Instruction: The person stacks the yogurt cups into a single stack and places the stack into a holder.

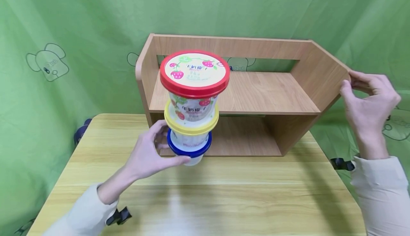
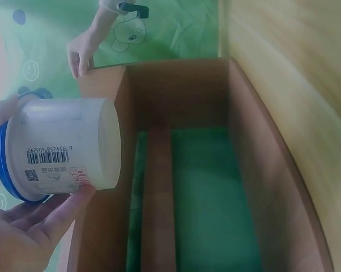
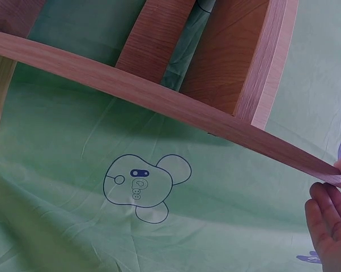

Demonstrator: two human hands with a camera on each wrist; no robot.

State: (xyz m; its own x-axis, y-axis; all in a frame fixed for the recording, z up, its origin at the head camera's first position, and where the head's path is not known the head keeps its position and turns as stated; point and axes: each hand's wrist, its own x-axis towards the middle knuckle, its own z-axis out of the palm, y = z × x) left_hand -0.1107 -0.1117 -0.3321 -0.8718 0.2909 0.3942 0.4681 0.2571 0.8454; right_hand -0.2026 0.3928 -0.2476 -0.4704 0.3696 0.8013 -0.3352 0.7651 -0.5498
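My left hand (image 1: 148,157) grips the bottom tub (image 2: 63,141) of a stack of three, its thumb in front and fingers round the far side. That tub has a blue lid and a white, barcoded body. On it stands a tub with a yellow lid (image 1: 192,129), and a larger strawberry-printed tub with a red lid (image 1: 194,73) tops the stack. The tubs are held up in front of a two-level wooden shelf (image 1: 269,90). At the shelf's right side panel, my right hand (image 1: 371,102) pinches the front edge between thumb and fingers.
The shelf stands at the back of a light wooden table (image 1: 243,197). Green curtain (image 1: 96,22) with cartoon outlines hangs behind and beside it. The shelf's left side panel (image 1: 145,72) rises just behind the stack. Black straps (image 1: 119,216) hang near my wrists.
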